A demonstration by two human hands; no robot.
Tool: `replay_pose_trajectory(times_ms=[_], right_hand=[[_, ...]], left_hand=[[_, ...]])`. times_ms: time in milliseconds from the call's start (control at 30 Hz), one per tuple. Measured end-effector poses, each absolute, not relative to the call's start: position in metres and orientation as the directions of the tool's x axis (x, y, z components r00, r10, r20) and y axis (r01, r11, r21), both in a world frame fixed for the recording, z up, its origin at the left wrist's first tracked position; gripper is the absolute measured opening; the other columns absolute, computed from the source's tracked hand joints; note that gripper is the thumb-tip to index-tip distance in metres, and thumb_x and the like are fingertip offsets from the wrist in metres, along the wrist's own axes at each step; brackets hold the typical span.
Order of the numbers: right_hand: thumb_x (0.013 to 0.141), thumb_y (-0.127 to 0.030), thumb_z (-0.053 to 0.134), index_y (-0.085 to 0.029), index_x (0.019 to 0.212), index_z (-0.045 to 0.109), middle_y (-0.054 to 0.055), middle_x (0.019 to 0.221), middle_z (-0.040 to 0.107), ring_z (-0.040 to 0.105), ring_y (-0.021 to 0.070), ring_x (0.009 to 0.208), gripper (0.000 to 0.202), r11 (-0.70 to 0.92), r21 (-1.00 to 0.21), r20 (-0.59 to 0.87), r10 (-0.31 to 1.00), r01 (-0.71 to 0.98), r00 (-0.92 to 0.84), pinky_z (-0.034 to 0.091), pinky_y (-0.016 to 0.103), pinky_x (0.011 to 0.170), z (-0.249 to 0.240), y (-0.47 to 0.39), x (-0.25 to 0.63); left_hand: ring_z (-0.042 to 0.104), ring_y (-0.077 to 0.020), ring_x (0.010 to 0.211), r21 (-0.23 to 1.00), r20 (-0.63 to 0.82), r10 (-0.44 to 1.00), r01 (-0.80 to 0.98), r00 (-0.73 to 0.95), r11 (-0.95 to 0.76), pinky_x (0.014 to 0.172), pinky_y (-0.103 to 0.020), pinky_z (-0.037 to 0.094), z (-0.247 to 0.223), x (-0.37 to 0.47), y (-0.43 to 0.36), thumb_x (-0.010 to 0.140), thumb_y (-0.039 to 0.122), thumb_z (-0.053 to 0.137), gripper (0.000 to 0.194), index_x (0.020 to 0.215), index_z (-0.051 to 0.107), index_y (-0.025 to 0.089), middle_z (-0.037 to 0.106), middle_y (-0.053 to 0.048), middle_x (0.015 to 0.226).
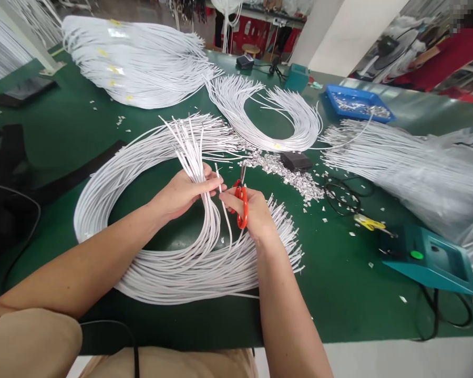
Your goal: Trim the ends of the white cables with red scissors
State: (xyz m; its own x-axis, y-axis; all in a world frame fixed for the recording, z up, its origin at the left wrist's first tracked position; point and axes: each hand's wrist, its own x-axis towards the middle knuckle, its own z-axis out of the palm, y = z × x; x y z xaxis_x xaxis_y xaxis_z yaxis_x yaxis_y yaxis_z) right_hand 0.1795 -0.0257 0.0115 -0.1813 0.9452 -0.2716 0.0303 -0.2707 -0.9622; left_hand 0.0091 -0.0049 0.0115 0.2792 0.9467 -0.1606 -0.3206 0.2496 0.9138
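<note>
My left hand (185,191) is closed around a bunch of white cables (191,149), whose ends fan upward above the fist. One single cable (225,218) stands apart, its tip between the two hands, near the left fingertips and the right thumb. In my right hand (256,210) are scissors with orange handles (242,207), the metal blades pointing up and away. A large coil of white cables (102,194) curves around and below both hands on the green table (331,310); its cut ends show beyond the left hand and beside the right forearm.
Silvery scraps (287,176) lie behind the hands, with a black block (295,161) among them. More cable bundles (137,63) lie at the back and right. A blue tray (358,102), yellow-handled tool (368,222) and teal device (429,260) stand right. A person in red (449,58) is beyond.
</note>
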Motion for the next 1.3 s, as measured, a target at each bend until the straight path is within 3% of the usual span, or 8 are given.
replay_pose_trajectory(times_ms=[200,333,500,633,767,867,1000,1300], right_hand=[[0.064,-0.03,0.079,-0.02,0.084,0.076,-0.002,0.069,0.062,0.052,0.011,0.064,0.022,-0.213,-0.968,-0.189,0.967,-0.13,-0.173,0.044,0.028,0.066,0.011,-0.023,0.184],[0.069,-0.027,0.071,-0.019,0.069,0.072,-0.001,0.067,0.061,0.052,0.0118,0.064,0.008,-0.174,-0.944,-0.159,0.984,-0.28,-0.075,0.045,0.029,0.066,0.011,-0.02,0.182],[0.072,-0.041,0.073,-0.019,0.057,0.063,-0.002,0.059,0.055,0.049,0.0105,0.059,0.029,-0.143,-0.962,-0.14,0.99,-0.234,-0.027,0.043,0.027,0.063,0.013,-0.021,0.178],[0.072,-0.037,0.076,-0.018,0.063,0.066,-0.003,0.061,0.06,0.051,0.0095,0.059,0.023,-0.084,-0.976,-0.072,0.995,-0.2,-0.065,0.044,0.026,0.064,0.016,-0.026,0.172],[0.074,-0.036,0.074,-0.019,0.073,0.07,-0.002,0.069,0.065,0.057,0.0119,0.066,0.018,-0.02,-0.999,-0.019,1.0,-0.037,-0.025,0.046,0.026,0.067,0.016,-0.028,0.173],[0.079,-0.037,0.066,-0.019,0.08,0.071,0.001,0.08,0.068,0.059,0.0137,0.071,0.019,0.04,-0.966,0.048,0.999,0.255,0.026,0.046,0.027,0.07,0.01,-0.025,0.181],[0.08,-0.033,0.062,-0.019,0.072,0.067,0.002,0.077,0.062,0.052,0.0138,0.064,0.016,0.109,-0.703,0.114,0.993,0.702,-0.041,0.038,0.028,0.06,-0.001,-0.021,0.188],[0.085,-0.037,0.058,-0.02,0.062,0.059,0.004,0.071,0.06,0.052,0.0155,0.062,0.029,0.145,-0.484,0.069,0.989,0.863,-0.127,0.031,0.029,0.057,0.002,-0.025,0.186]], left_hand=[[0.06,-0.0117,0.068,0.941,-0.146,0.939,-0.249,0.311,0.229,0.065,-0.026,0.046,0.017,0.007,-0.006,0.073,0.022,0.079,0.036,0.068,0.042,0.019,0.058,0.003,0.07],[0.064,-0.0155,0.074,0.948,-0.155,0.929,-0.213,0.337,0.236,0.071,-0.03,0.049,0.015,0.006,-0.007,0.072,0.021,0.079,0.036,0.071,0.043,0.02,0.06,0.002,0.07],[0.068,-0.0169,0.075,0.966,-0.146,0.922,-0.147,0.359,0.21,0.077,-0.034,0.053,0.013,0.009,-0.011,0.071,0.021,0.079,0.036,0.073,0.044,0.02,0.063,0.002,0.075],[0.068,-0.0158,0.072,0.976,-0.126,0.922,-0.119,0.367,0.181,0.074,-0.032,0.053,0.012,0.009,-0.012,0.071,0.023,0.08,0.031,0.076,0.05,0.019,0.064,0.002,0.077],[0.067,-0.015,0.071,0.98,-0.118,0.936,-0.116,0.332,0.164,0.075,-0.032,0.052,0.01,0.008,-0.01,0.07,0.022,0.081,0.028,0.083,0.057,0.019,0.065,0.002,0.078],[0.068,-0.0153,0.069,0.978,-0.136,0.956,-0.121,0.26,0.172,0.073,-0.031,0.052,0.008,0.008,-0.009,0.068,0.024,0.083,0.031,0.083,0.056,0.019,0.067,0.002,0.075],[0.068,-0.0169,0.071,0.986,-0.119,0.974,-0.092,0.193,0.139,0.076,-0.034,0.053,0.009,0.009,-0.009,0.067,0.026,0.083,0.033,0.083,0.056,0.019,0.069,0.001,0.076],[0.07,-0.0194,0.077,0.995,-0.03,0.987,0.102,0.159,0.014,0.081,-0.036,0.053,0.011,0.009,-0.011,0.069,0.028,0.08,0.027,0.083,0.06,0.018,0.071,-0.001,0.081]])
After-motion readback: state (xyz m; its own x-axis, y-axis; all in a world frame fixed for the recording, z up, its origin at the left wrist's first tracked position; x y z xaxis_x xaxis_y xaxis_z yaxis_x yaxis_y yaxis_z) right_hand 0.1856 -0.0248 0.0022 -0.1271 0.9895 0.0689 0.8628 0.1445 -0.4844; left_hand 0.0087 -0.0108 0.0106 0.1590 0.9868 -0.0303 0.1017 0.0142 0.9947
